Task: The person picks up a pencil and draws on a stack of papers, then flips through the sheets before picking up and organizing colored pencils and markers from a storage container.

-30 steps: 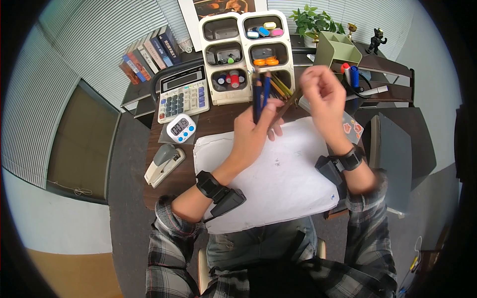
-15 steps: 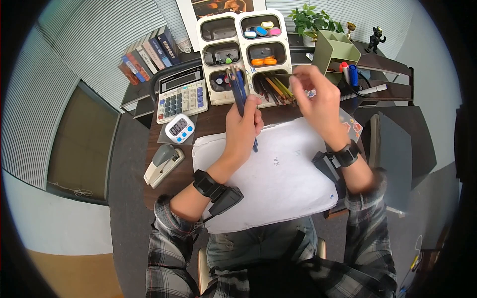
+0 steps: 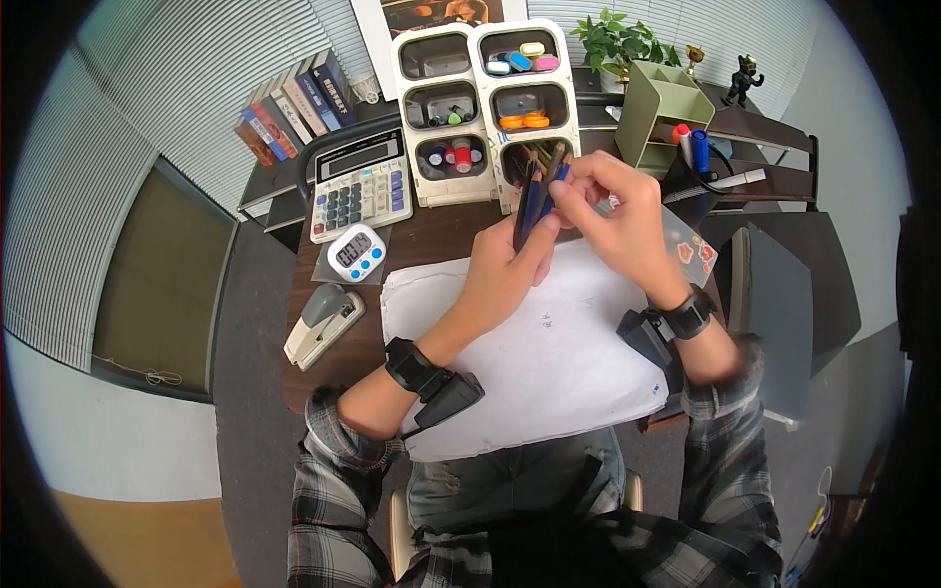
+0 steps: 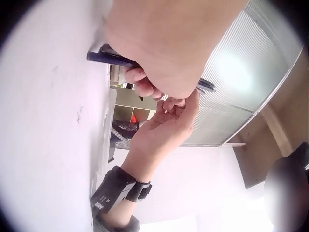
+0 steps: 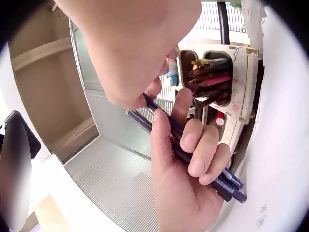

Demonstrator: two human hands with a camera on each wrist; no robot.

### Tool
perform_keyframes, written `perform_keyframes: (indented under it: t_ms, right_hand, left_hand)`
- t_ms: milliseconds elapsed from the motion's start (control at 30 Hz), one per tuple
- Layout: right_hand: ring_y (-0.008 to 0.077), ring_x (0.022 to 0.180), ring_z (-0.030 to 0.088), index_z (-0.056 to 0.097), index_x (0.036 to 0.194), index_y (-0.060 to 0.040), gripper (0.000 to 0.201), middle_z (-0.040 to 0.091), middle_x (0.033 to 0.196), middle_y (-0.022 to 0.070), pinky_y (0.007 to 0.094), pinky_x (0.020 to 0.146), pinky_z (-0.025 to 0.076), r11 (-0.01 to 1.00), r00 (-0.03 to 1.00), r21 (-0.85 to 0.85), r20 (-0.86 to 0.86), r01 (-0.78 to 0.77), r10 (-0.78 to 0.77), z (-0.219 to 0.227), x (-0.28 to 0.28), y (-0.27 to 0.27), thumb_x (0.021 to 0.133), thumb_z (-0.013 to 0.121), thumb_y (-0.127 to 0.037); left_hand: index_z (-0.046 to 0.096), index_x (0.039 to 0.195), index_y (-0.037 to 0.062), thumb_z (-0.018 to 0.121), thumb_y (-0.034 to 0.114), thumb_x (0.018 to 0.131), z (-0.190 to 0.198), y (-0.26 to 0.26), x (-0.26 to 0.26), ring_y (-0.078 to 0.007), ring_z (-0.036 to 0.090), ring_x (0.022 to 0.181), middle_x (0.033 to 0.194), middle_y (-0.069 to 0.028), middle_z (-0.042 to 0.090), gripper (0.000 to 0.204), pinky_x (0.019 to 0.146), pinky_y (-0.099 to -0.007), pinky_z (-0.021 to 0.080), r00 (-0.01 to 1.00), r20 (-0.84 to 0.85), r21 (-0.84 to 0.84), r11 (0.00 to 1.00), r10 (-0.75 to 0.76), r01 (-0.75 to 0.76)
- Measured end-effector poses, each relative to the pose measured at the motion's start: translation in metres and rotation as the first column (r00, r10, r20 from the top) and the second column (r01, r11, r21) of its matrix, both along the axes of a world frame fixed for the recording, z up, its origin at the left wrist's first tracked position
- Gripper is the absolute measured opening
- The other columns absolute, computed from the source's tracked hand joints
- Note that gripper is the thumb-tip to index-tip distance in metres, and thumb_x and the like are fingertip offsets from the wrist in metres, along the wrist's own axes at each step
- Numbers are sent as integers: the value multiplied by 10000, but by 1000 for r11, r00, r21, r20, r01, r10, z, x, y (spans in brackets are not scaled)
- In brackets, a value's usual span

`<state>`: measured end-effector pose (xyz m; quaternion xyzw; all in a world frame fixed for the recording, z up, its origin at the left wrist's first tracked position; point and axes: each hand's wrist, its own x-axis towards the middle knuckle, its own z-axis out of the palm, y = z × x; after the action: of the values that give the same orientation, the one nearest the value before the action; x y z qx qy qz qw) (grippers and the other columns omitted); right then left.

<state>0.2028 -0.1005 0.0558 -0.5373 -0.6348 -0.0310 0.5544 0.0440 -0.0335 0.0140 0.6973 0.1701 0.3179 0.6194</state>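
Note:
Several dark blue pencils (image 3: 527,211) stand tilted in my left hand (image 3: 498,263), which grips them around their middle with the sharpened tips up. My right hand (image 3: 619,211) meets it from the right and pinches one blue pencil (image 3: 559,176) near its upper end. In the right wrist view the left hand (image 5: 188,159) has its fingers curled around the pencils (image 5: 219,179), their blunt ends poking out below. The left wrist view shows the right hand (image 4: 166,126) close against the left hand, its fingertips partly hidden.
Behind the hands, a white organizer (image 3: 480,127) holds more pencils (image 5: 212,79), erasers (image 3: 520,62) and small items. A calculator (image 3: 363,191), timer (image 3: 357,253) and stapler (image 3: 325,326) lie left. White paper (image 3: 549,363) lies below; a pen holder (image 3: 694,181) stands right.
My left hand swung left with the pencils, then back right. My right hand went over the pencil compartment, then came down and left to the bundle, where its fingers now pinch a pencil.

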Motion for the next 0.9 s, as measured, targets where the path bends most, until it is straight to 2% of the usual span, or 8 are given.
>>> perform_keyframes:
  t_ms: [67, 233, 367, 433, 500, 667, 833, 900]
  right_hand:
    - [62, 638, 498, 685, 861, -18, 137, 582, 690, -20, 227, 560, 392, 994, 989, -107, -146, -32, 16, -2, 0, 0, 859, 754, -136]
    - [19, 655, 492, 602, 949, -15, 136, 590, 783, -40, 178, 580, 388, 967, 841, 252, -532, 48, 97, 1, 18, 5, 986, 628, -143]
    - [27, 667, 510, 574, 967, -16, 111, 598, 819, -15, 189, 575, 405, 934, 851, 346, -513, 84, 114, 8, 20, 1, 1008, 579, -119]
    - [60, 663, 584, 615, 1020, 1, 103, 633, 783, 27, 219, 600, 469, 944, 935, 271, -345, 186, -85, 4, 15, 2, 965, 625, -86]
    - [93, 640, 617, 648, 1036, -1, 124, 651, 796, 70, 231, 620, 497, 931, 961, 261, 38, 256, -275, 5, 9, 1, 933, 648, -69]
    - [288, 912, 667, 663, 1030, 5, 207, 697, 890, 112, 373, 790, 536, 995, 984, 64, 156, 77, -86, -3, 12, 10, 824, 641, 7]
    - [272, 844, 635, 669, 983, -2, 160, 686, 855, 95, 358, 736, 511, 989, 976, 137, 202, 50, -77, 1, 9, 7, 824, 648, -2]
    - [258, 809, 617, 671, 966, -7, 145, 682, 831, 84, 352, 706, 500, 989, 979, 144, 194, 34, -62, 4, 5, 4, 822, 663, -15]
  left_hand:
    - [631, 1103, 5, 493, 291, 1063, 3, -1, 0, -60, 481, 544, 667, 19, 534, 320, 488, -220, 346, 1000, -8, 8, 1000, -16, 16]
    - [682, 1059, 6, 535, 334, 1040, 3, -1, 4, -87, 554, 545, 692, -24, 589, 359, 463, -219, 363, 961, 101, -214, 949, 257, -232]
    - [620, 1102, 20, 504, 372, 1051, 4, 13, -2, -70, 433, 504, 676, 4, 478, 374, 441, -226, 282, 936, 87, -386, 878, 341, -284]
    - [590, 1028, 29, 515, 406, 1043, 3, 12, 1, -65, 365, 487, 647, 22, 414, 385, 439, -233, 240, 926, 78, -422, 854, 368, -304]
    - [544, 971, 45, 518, 405, 1042, 1, 12, 3, -65, 366, 486, 635, 29, 402, 368, 439, -233, 247, 923, 103, -437, 851, 370, -292]
    - [506, 945, 60, 482, 417, 1052, 5, 10, 3, -66, 368, 482, 628, 30, 401, 374, 440, -232, 246, 940, 121, -380, 889, 320, -254]
    - [515, 945, 55, 422, 426, 1066, 3, 9, -1, -66, 363, 486, 628, 26, 404, 401, 448, -230, 251, 949, 234, -468, 880, 210, -79]
    - [569, 901, 36, 457, 374, 1063, 4, 6, -1, -63, 360, 507, 623, 25, 415, 391, 470, -230, 293, 977, 155, -306, 947, 149, -96]
